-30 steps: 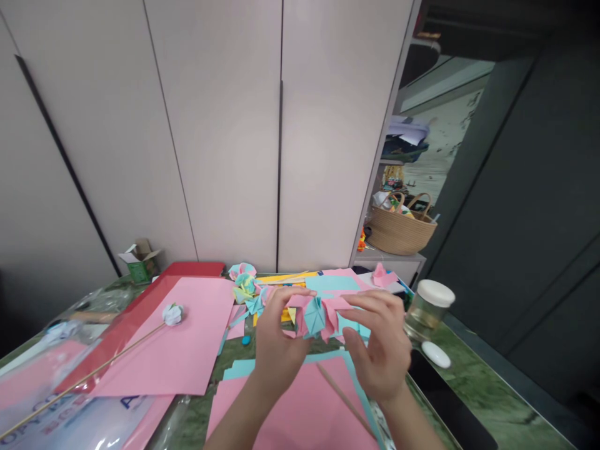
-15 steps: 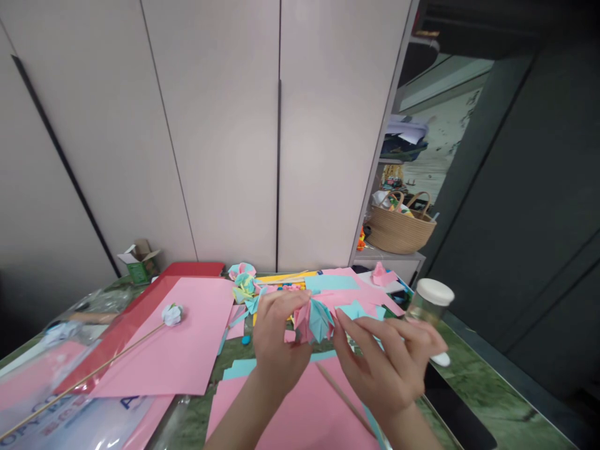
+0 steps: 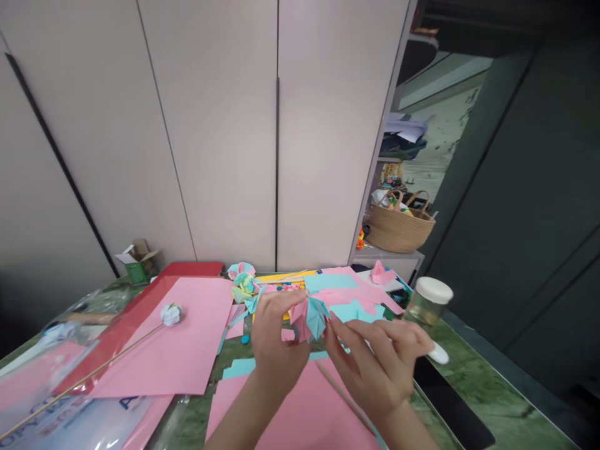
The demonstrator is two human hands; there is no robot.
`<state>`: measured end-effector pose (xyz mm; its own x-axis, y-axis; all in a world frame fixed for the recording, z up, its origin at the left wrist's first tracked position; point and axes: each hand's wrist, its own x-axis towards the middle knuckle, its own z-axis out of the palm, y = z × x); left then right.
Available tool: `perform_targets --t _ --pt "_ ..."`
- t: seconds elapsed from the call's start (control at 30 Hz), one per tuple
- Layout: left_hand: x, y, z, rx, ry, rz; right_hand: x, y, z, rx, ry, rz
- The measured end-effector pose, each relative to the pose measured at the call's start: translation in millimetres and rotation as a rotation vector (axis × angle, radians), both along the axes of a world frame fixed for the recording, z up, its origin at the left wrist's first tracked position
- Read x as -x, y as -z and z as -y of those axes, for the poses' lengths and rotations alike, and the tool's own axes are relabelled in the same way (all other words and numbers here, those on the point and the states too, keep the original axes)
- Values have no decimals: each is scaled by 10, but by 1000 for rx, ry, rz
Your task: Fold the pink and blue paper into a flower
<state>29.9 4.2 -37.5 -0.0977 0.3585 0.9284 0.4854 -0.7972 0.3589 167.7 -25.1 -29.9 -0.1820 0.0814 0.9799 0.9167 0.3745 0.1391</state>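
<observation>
A folded paper flower (image 3: 315, 317) in pink and light blue is held up above the table between both hands. My left hand (image 3: 280, 334) grips its left, pink side with thumb and fingers. At its right, blue edge, my right hand (image 3: 377, 359) pinches a petal tip between thumb and index finger, the other fingers loosely curled. Beneath the hands lies a stack of pink paper (image 3: 290, 412) with light blue sheets under it. A thin wooden stick (image 3: 344, 397) rests across the stack, partly hidden by my right hand.
A white paper flower (image 3: 171, 314) on a long stick lies on pink paper at left. Several crumpled paper flowers (image 3: 244, 287) and paper scraps sit at the back. On the right stand a white-lidded jar (image 3: 430, 300) and a black phone-like slab (image 3: 452, 400).
My right hand has shifted slightly left, and the paper flower has turned a little between my hands. My left hand stays nearly in place.
</observation>
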Motion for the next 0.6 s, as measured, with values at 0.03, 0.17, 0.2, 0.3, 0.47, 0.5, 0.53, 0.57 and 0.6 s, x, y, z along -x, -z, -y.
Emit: perform_targets --t 0.03,0.17,0.2,0.3,0.47,0.5,0.53,0.57,0.6 --pt "-2 3 0 13 7 7 2 -3 0 -1 0 2" --pt "-16 3 6 69 37 36 6 -15 2 -19 1 12" --pt "-18 1 8 81 48 44 7 -17 3 -21 0 13" --pt "-18 -3 13 123 83 61 13 -18 7 -13 11 20" --pt "-11 7 8 156 105 71 30 -12 23 12 6 12" --pt "-12 11 6 151 110 72 36 -11 27 15 6 14" --pt "-14 14 4 149 116 75 43 -12 31 15 12 19" --pt "-17 15 3 155 125 80 53 -14 34 16 19 27" --pt "-21 13 1 168 136 92 62 -19 35 12 28 24"
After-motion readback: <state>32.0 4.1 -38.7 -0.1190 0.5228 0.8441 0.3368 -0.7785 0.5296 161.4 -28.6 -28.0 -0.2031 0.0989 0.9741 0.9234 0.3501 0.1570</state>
